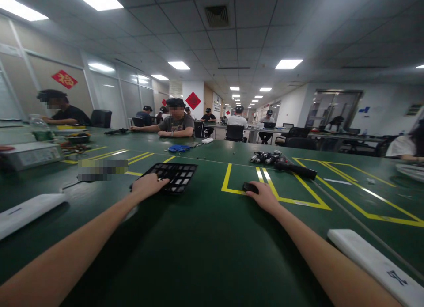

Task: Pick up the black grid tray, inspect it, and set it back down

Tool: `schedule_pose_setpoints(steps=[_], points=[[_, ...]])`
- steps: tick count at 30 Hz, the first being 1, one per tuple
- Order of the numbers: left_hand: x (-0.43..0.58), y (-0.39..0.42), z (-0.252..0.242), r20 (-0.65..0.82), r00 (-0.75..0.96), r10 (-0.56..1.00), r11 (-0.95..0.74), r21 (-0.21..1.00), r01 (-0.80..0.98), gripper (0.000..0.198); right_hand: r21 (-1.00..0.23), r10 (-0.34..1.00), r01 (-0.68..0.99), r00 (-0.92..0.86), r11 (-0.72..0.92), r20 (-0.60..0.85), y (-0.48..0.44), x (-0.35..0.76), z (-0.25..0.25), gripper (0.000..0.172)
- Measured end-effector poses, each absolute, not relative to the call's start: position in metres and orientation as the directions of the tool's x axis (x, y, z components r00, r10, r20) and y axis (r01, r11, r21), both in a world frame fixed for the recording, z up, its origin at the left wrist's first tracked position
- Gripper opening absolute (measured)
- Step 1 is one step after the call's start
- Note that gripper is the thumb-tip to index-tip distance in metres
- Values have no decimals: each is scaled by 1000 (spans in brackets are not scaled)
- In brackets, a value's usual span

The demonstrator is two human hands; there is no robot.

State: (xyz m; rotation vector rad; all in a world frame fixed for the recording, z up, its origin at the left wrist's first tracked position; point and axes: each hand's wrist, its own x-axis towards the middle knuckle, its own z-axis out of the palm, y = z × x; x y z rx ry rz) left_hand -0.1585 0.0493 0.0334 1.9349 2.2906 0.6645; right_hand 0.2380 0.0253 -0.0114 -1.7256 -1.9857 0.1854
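My left hand (150, 185) is at the near left part of a black tray (180, 187) divided into small square compartments, several of which show pale contents. The thumb side lies over the tray and the fingers close on its edge; part of the grip is hidden. To the right, my right hand (265, 196) is closed around a small black object (250, 188) with a rounded outline, its exact kind unclear. That object is low at the table, by the near left corner of a yellow tape outline (243, 191).
Dark metallic tools (268, 157) and a black rod-like piece (300, 170) lie beyond my right hand. White slabs rest at left (29, 214) and right (371, 263). Blue gloves (179, 148) are farther back. A white box (31, 155) stands left. A person (179, 123) sits opposite.
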Motion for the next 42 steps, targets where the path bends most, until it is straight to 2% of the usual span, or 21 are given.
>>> schedule_pose_setpoints(steps=[2,5,7,9,11,17,26,29,32,34,36,38,40,42], points=[[-127,45,27,204,-157,966,72,374,925,43,-530,950,804,-131,268,282,21,221,-11,43],[-78,31,16,272,97,957,-216,450,866,40,-669,917,629,-242,396,316,13,195,-14,45],[-53,19,9,289,208,934,-334,507,795,37,-733,865,464,-335,496,374,9,182,-16,42],[-38,8,3,293,286,912,-404,527,748,34,-756,798,310,-413,577,439,5,175,-17,35],[-32,0,-1,290,341,894,-447,523,726,33,-752,750,229,-459,618,477,0,172,-16,34],[-32,-16,-3,274,416,867,-497,507,704,33,-716,691,221,-549,662,470,-10,173,-8,41],[-31,-16,1,210,466,860,-496,565,660,31,-657,598,197,-651,728,467,-12,175,-7,42],[-31,-14,8,161,473,866,-459,630,626,35,-635,595,211,-644,743,482,-13,174,-7,41],[-35,-10,16,78,344,936,-263,803,535,28,-603,601,255,-634,756,487,-15,174,-3,40],[-38,-8,20,-19,185,983,-50,931,363,15,-574,595,281,-645,769,480,-18,174,0,41],[-41,-5,22,-117,91,989,99,979,179,9,-553,588,299,-659,778,470,-19,174,2,45],[-44,-4,23,-154,83,985,145,984,104,8,-550,590,310,-668,775,454,-20,175,3,47],[-47,-4,24,-145,114,983,127,980,150,6,-561,601,317,-665,765,443,-20,175,1,48],[-48,-4,24,-119,154,981,83,971,224,20,-555,605,330,-664,764,439,-20,175,-1,49]])
